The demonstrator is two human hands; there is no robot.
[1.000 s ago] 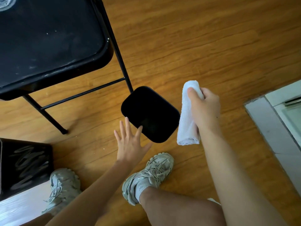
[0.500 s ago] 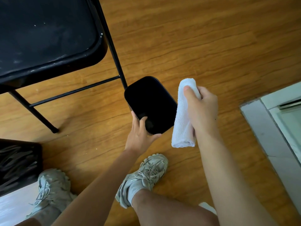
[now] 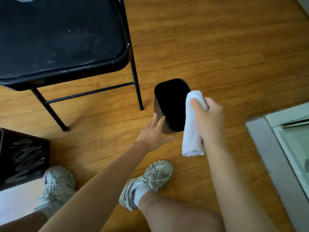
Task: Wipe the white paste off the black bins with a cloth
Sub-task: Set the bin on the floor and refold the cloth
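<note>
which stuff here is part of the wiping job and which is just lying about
Part of the job:
- cloth, gripped by the right hand
- small bin, touched by the left hand
- smeared bin, white streaks on it

Lying about:
- chair
- shoes

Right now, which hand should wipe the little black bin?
The right hand: it grips the rolled white cloth beside the small black bin. The left hand is bare, steadying it.

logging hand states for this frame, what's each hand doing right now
Left hand: open, straight fingers against the side of the small black bin.
Right hand: closed around the rolled white cloth.
</note>
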